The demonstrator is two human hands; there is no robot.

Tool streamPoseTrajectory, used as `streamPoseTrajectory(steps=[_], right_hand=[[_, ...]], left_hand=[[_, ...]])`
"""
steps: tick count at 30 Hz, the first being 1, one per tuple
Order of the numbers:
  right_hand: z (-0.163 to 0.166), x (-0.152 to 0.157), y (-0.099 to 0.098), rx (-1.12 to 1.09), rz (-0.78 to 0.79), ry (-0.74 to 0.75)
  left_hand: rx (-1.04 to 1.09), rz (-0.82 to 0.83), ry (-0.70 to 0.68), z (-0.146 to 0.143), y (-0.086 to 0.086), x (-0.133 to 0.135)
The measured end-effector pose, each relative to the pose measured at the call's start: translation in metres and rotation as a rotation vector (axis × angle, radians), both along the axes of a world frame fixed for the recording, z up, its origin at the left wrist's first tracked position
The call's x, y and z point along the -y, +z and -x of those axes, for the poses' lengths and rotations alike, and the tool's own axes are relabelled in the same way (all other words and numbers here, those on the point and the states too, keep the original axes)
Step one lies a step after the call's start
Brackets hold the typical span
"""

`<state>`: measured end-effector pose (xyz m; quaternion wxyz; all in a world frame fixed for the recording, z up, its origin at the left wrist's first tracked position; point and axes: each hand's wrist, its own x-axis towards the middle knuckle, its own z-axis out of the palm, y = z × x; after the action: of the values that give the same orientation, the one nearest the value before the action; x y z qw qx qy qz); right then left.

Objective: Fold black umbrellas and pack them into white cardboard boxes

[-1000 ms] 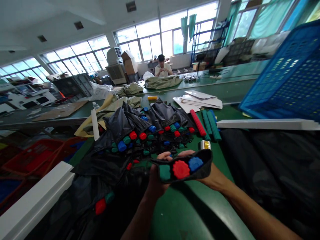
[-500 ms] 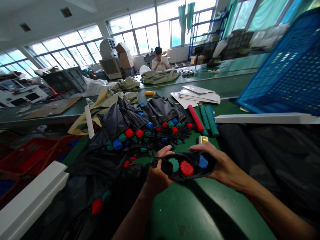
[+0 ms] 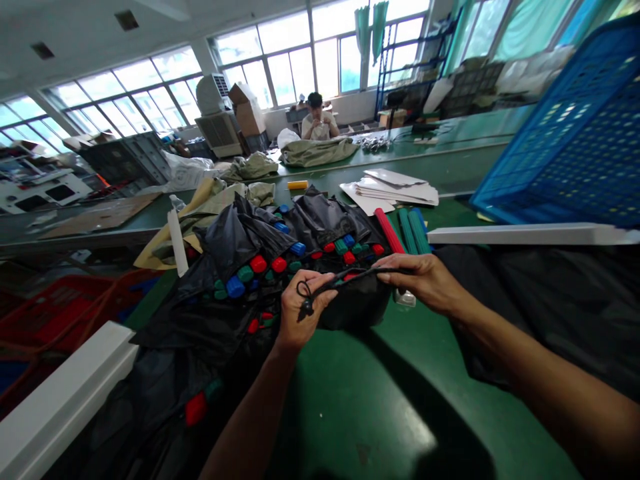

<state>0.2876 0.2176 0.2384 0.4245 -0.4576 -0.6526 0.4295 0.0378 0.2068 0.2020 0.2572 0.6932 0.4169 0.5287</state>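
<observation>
Between my hands is a black drawstring pouch [image 3: 355, 307], its mouth stretched nearly flat. A sliver of red shows at its opening; the rest of its contents is hidden. My left hand [image 3: 300, 313] pinches the left end of the rim, where a black cord loop and cord lock [image 3: 307, 305] hang over the fingers. The right end of the rim is gripped by my right hand [image 3: 425, 280], fingers closed. Just beyond lie a red ribbed stick [image 3: 386, 228] and green ribbed sticks [image 3: 417, 233]. Filled black pouches [image 3: 235, 230] with red, green and blue ends are heaped to the left.
A blue perforated crate [image 3: 560, 153] leans at the right above a white bar [image 3: 525, 235]. White cards [image 3: 395, 188] and a yellow stick [image 3: 297, 185] lie farther back. Another white bar [image 3: 65, 387] is at lower left. A co-worker [image 3: 320, 123] sits at the far table.
The pouch's mouth, which was wide with green, red and blue ends showing, has been pulled flat. Both hands have moved up and away from me with it.
</observation>
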Motion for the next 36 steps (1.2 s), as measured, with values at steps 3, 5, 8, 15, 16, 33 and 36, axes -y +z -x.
streamPoseTrajectory(steps=[3, 5, 8, 15, 16, 33, 36], right_hand=[[-0.001, -0.005, -0.003, -0.052, 0.077, -0.044], [-0.004, -0.004, -0.007, -0.086, 0.104, -0.064], [-0.011, -0.002, -0.014, -0.122, 0.102, -0.076], [-0.024, 0.001, -0.021, -0.223, 0.086, -0.046], [-0.026, 0.000, -0.022, -0.275, 0.076, -0.040], [-0.062, 0.158, -0.188, 0.815, -0.326, 0.124], [-0.038, 0.178, -0.220, 0.988, -0.421, 0.182]], left_hand=[[0.100, 0.226, -0.031, 0.001, -0.025, -0.007], [0.246, 0.411, -0.065, -0.001, -0.053, -0.007], [0.476, 0.560, 0.001, -0.010, -0.095, -0.003], [0.557, 0.402, 0.121, -0.020, -0.098, 0.017], [0.483, 0.311, 0.120, -0.019, -0.088, 0.023], [-0.698, -0.075, 0.007, -0.080, -0.216, 0.156], [-0.795, -0.069, -0.014, -0.070, -0.209, 0.170]])
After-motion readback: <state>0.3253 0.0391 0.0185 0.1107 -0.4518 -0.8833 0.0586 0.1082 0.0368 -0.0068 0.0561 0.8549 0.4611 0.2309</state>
